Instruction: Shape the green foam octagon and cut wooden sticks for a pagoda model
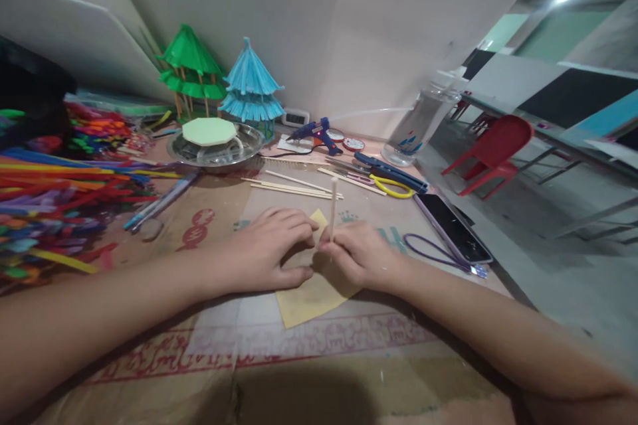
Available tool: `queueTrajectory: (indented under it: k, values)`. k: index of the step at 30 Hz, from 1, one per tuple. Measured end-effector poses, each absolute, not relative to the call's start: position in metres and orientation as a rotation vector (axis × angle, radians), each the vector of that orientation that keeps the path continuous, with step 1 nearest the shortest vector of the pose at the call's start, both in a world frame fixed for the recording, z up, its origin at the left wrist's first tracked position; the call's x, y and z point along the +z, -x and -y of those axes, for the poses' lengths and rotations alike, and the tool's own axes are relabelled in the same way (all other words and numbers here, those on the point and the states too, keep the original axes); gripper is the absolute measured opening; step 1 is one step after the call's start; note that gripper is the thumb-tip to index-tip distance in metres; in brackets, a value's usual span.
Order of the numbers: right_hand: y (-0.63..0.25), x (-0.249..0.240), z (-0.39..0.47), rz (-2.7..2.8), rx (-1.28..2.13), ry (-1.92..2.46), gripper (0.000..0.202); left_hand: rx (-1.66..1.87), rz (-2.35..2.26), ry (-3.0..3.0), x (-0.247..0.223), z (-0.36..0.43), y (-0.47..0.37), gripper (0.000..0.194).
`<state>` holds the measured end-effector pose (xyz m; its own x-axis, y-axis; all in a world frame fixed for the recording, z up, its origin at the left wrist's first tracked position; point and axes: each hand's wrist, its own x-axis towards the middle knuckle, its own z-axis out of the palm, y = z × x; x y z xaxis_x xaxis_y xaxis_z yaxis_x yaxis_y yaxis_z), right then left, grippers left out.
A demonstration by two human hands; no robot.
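Note:
A thin wooden stick [333, 202] stands upright in my right hand [363, 254], whose fingers are closed around its lower part. Beneath both hands lies a yellow piece of paper [304, 305] on the covered table. My left hand [279, 246] rests at the paper's left side, thumb and fingers apart, with nothing between them. Just beyond the hands, several loose wooden sticks [294, 191] lie side by side. Whether the stick's lower end touches the paper is hidden by my right fingers.
Colourful pipe cleaners [64, 206] pile up at the left. Behind stand a green paper pagoda [187, 56], a blue pagoda [250, 80], a metal plate [199, 158] and a blue glue gun [319, 135]. Yellow-handled scissors [393, 187], a bottle [419, 119] and a phone [453, 229] are at right.

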<state>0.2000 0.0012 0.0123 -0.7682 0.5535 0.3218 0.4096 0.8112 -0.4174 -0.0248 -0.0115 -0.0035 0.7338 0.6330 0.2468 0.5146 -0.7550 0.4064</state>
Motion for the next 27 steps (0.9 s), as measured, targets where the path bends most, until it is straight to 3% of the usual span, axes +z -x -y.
queueTrajectory:
  k: [5,11,21,27]
  values:
    - [-0.196,0.009,-0.01,2.112,1.0,0.918,0.037,0.586,-0.885,-2.585,-0.005,0.009,0.024,0.031]
    - [-0.198,0.009,-0.025,1.29,1.844,0.748,0.032,0.871,-0.899,-2.509,-0.004,0.002,0.025,0.016]
    - [-0.195,0.003,-0.027,1.24,1.934,0.74,0.02,0.989,-0.909,-2.445,0.003,0.006,0.028,0.018]
    - [-0.195,0.005,-0.026,1.237,1.953,0.713,0.024,1.029,-0.899,-2.442,0.003,0.005,0.028,0.02]
